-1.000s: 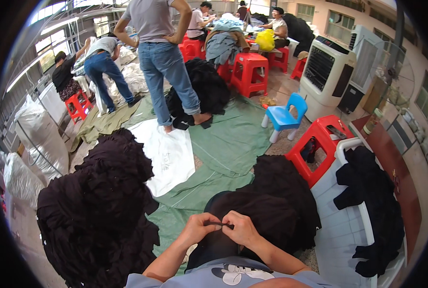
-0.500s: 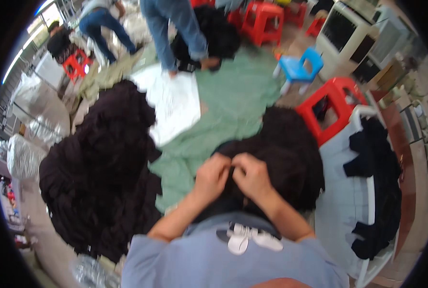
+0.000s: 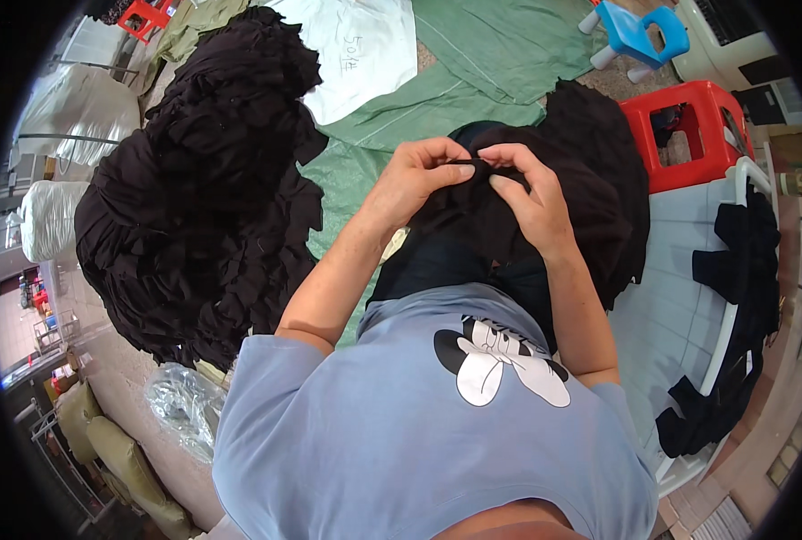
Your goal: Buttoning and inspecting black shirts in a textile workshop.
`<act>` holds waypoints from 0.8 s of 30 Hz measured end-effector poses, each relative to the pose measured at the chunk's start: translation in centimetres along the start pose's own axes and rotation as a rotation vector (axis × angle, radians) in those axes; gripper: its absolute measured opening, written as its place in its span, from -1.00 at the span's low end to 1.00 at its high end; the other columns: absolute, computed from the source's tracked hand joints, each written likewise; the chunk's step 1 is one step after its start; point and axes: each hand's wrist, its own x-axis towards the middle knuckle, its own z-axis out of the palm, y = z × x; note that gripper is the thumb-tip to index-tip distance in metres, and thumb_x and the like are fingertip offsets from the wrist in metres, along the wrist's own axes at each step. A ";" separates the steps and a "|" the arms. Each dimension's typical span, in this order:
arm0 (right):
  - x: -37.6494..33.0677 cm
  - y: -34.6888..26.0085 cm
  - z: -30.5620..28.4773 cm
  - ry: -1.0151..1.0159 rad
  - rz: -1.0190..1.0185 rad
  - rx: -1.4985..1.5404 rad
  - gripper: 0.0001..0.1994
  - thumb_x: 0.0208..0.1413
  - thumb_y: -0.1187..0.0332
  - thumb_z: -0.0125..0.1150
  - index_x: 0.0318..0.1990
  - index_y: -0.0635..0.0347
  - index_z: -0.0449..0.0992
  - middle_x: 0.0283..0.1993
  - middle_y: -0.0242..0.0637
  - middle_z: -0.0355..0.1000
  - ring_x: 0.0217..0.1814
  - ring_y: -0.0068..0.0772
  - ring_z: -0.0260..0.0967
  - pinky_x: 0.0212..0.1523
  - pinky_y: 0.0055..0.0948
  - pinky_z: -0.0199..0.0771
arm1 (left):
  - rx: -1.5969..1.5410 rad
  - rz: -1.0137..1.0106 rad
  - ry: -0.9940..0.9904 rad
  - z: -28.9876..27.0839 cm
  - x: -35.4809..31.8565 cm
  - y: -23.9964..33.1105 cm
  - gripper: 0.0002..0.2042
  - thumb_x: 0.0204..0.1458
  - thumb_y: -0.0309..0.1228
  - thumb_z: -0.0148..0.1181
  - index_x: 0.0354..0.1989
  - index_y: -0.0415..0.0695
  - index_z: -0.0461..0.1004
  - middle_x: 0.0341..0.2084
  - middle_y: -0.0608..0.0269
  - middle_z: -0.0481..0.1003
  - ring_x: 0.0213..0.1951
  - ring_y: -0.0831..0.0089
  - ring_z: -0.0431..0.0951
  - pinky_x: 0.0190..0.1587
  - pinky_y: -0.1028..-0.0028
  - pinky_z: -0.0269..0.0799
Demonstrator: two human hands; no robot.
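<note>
Green sheeting (image 3: 500, 45) spreads in front of the person, between a large dark heap (image 3: 203, 198) on the left and a dark pile (image 3: 612, 180) on the right; farther right, a pale tub (image 3: 657, 243) stands near a red stool (image 3: 709, 135). Dark cloth (image 3: 455, 207) lies over the lap (image 3: 419, 270) and runs up into both grips. Left hand (image 3: 439, 169): thumb and forefinger pinched together on a narrow fold, no gap seen. Right hand (image 3: 520, 184): thumb and forefinger closed on the cloth just beside the left pinch, set slightly wider; depth of hold cannot be told. Risks, as judged: only fingertips hold the edge, so a short bite or a sharp pull could let the fold slip. Uneven tension between the two pinches could stretch or skew it. Cloth, lap and pile are nearly one colour, so a wrong layer could be caught unnoticed. Loose weight hanging below could slide off the lap toward the sheeting, or drag on the pile. Position: the held edge sits between the two sets of fingertips, above the lap; the bulk falls below and to the right. Boundary between cloth and pile: cannot tell.
</note>
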 end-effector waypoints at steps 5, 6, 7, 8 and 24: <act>0.1 0.7 -0.3 -0.149 0.247 0.065 -0.86 0.12 0.49 0.26 -0.19 0.36 0.51 -0.38 -0.30 0.51 -0.31 -0.69 0.36 -0.27 -0.55 0.40 | -0.015 -0.012 0.000 -0.1 0.8 -0.2 -0.90 0.07 -0.54 0.27 -0.24 -0.22 0.58 -0.36 0.40 0.57 -0.35 0.68 0.51 -0.26 0.65 0.38; 0.1 0.9 -0.3 -0.146 0.287 0.132 -0.86 0.13 0.50 0.26 -0.19 0.36 0.51 -0.38 -0.32 0.51 -0.30 -0.72 0.35 -0.26 -0.56 0.39 | -0.077 -0.012 -0.012 0.0 1.3 -0.5 -0.89 0.08 -0.53 0.26 -0.23 -0.23 0.58 -0.34 0.39 0.57 -0.35 0.67 0.51 -0.25 0.65 0.39; 0.3 1.2 -0.2 -0.143 0.327 0.198 -0.86 0.13 0.50 0.26 -0.19 0.35 0.51 -0.38 -0.33 0.50 -0.29 -0.74 0.35 -0.25 -0.57 0.39 | -0.113 -0.018 -0.013 -0.2 2.0 -1.2 -0.87 0.09 -0.52 0.24 -0.21 -0.25 0.56 -0.31 0.35 0.58 -0.32 0.63 0.55 -0.21 0.63 0.44; 0.4 1.9 -0.1 -0.119 0.296 0.164 -0.86 0.13 0.52 0.24 -0.18 0.35 0.49 -0.32 -0.28 0.51 -0.26 -0.61 0.43 -0.23 -0.53 0.41 | -0.204 -0.053 -0.013 -0.6 2.8 -1.9 -0.87 0.10 -0.52 0.23 -0.20 -0.26 0.56 -0.32 0.32 0.59 -0.32 0.61 0.57 -0.20 0.61 0.46; -0.2 5.4 0.8 -0.230 -0.504 -0.592 -0.84 -0.06 0.47 0.26 -0.26 0.14 0.54 -0.20 -0.34 0.47 0.01 -0.30 0.43 0.23 -0.16 0.27 | -0.268 -0.114 0.165 -2.7 6.8 -5.0 -0.96 0.08 -0.50 0.25 -0.34 -0.20 0.58 -0.40 0.31 0.58 -0.36 0.55 0.54 -0.25 0.53 0.46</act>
